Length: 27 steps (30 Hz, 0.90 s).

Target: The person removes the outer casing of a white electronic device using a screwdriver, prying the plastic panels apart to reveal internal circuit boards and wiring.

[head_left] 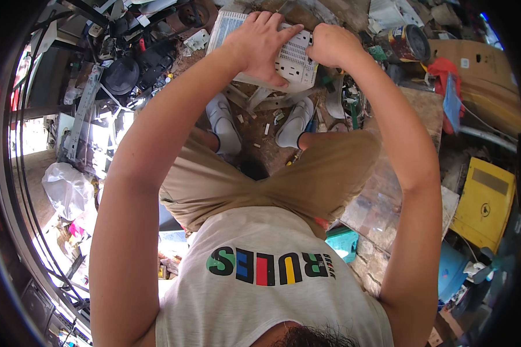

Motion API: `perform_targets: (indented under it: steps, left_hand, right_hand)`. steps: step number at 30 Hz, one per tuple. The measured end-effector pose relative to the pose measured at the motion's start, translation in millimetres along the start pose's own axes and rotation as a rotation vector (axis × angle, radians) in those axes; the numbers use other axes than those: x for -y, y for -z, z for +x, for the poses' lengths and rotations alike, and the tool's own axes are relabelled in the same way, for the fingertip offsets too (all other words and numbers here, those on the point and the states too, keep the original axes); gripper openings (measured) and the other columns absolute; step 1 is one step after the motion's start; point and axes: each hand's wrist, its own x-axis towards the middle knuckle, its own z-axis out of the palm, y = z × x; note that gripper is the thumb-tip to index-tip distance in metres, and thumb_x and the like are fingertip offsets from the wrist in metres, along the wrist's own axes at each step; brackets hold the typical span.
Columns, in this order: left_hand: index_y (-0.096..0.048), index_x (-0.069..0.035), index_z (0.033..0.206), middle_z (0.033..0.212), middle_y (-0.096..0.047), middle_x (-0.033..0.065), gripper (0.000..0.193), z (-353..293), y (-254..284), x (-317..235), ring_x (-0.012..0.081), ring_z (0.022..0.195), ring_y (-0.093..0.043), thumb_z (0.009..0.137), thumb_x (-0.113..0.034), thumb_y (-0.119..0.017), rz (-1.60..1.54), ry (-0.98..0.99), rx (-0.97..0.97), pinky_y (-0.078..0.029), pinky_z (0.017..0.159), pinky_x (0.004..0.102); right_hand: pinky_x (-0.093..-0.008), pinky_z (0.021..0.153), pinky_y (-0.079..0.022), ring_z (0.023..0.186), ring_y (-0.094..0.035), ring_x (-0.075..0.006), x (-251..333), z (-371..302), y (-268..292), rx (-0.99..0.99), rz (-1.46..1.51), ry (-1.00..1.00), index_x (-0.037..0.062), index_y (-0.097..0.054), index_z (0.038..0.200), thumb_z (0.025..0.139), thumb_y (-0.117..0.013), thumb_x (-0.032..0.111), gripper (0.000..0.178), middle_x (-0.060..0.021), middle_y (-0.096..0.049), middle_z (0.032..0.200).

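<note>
A white box-shaped electrical unit (298, 55) with several socket outlets and rows of vent slots on its face sits tilted at the far middle, beyond my feet. Across its face lies my left hand (259, 46), fingers spread, the thumb toward the near edge and the other fingers toward the far edge. My right hand (333, 47) is at the unit's right edge, its fingers curled into a closed grip. Whatever it may hold is hidden by the fingers.
Bits of scrap litter the floor between my shoes (295, 122). Piled electronic parts (121, 75) and a clear plastic bag (68, 189) are on the left. To the right are a tin can (408, 43), a cardboard box (474, 63), a yellow case (483, 199) and a blue container (450, 270).
</note>
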Motion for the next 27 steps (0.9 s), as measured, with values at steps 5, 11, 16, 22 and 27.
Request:
perform_targets:
  steps: [5,11,16,22,27]
  left_hand:
    - [-0.041,-0.011,0.153,0.133,-0.052,0.02,0.12,2,15,-3,0.0355,0.128,-0.047,0.054,-0.066,-0.082,-0.025,0.003,0.066,-0.033,0.112,0.0461]
    - [-0.046,-0.001,0.147,0.125,-0.056,0.0253,0.12,3,16,1,0.0402,0.122,-0.05,0.05,-0.059,-0.085,-0.133,-0.034,0.031,-0.036,0.108,0.0494]
    - [-0.046,-0.001,0.146,0.123,-0.056,0.0251,0.119,0,7,2,0.0391,0.12,-0.05,0.05,-0.059,-0.085,-0.119,-0.059,-0.079,-0.037,0.107,0.0493]
    - [-0.045,-0.001,0.147,0.123,-0.056,0.0256,0.119,2,21,-1,0.0387,0.12,-0.051,0.05,-0.059,-0.084,-0.137,-0.026,0.046,-0.037,0.107,0.0486]
    - [-0.045,-0.001,0.147,0.123,-0.056,0.0255,0.119,1,20,-1,0.0384,0.121,-0.051,0.05,-0.059,-0.084,-0.145,-0.034,0.031,-0.037,0.106,0.0482]
  right_hand:
    - [-0.0418,0.093,-0.056,0.108,-0.07,-0.0331,-1,7,-9,-0.013,0.049,-0.048,0.0037,-0.074,0.112,0.08,-0.07,0.024,0.038,-0.0188,-0.072,0.115]
    - [-0.0417,0.093,-0.056,0.109,-0.07,-0.0331,6,2,-2,0.002,0.081,-0.085,0.0046,-0.074,0.114,0.082,-0.07,0.026,0.039,-0.0182,-0.072,0.116]
    - [-0.0435,0.093,-0.056,0.11,-0.07,-0.0333,2,8,-5,-0.004,0.029,-0.105,0.0052,-0.074,0.115,0.083,-0.069,0.028,0.04,-0.0165,-0.072,0.118]
    - [-0.0434,0.093,-0.056,0.11,-0.069,-0.0327,-2,16,-9,0.024,-0.029,-0.041,0.0053,-0.073,0.117,0.083,-0.068,0.029,0.042,-0.016,-0.072,0.119]
    - [-0.0428,0.094,-0.056,0.11,-0.069,-0.0331,5,9,-5,0.012,0.006,-0.1,0.0049,-0.074,0.115,0.082,-0.067,0.027,0.041,-0.0172,-0.072,0.117]
